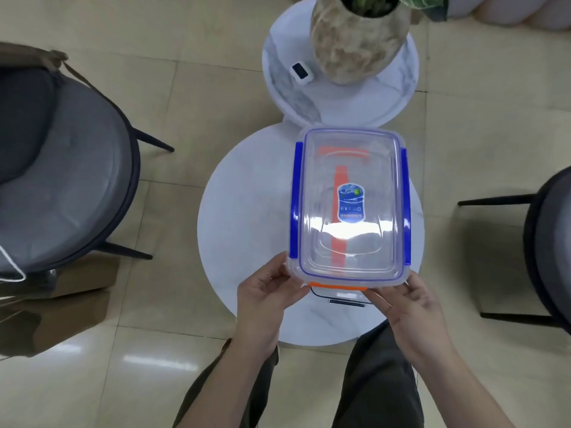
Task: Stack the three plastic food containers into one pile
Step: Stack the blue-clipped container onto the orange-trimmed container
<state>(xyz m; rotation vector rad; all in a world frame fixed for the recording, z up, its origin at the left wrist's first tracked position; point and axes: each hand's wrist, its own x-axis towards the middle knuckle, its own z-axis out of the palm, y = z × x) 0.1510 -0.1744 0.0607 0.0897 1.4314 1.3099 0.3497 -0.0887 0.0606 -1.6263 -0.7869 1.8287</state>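
Observation:
A clear plastic container with blue side clips [349, 208] and a blue label on its lid lies on top of a pile on the round white table [247, 217]. Under it shows the orange edge of a second container [338, 285], whose orange clips are visible through the clear lid. Below that, a dark-trimmed clear edge of a third container [343, 299] sticks out toward me. My left hand [265, 291] touches the top container's near left corner with spread fingers. My right hand [404, 301] touches its near right corner. I cannot tell whether either hand grips it.
A smaller round marble table [340, 97] behind holds a mottled plant pot [358, 38] and a small white device [301, 72]. A grey cushioned chair [61, 168] stands at left, another chair [550, 242] at right. A brown paper bag [55, 304] sits on the tiled floor at left.

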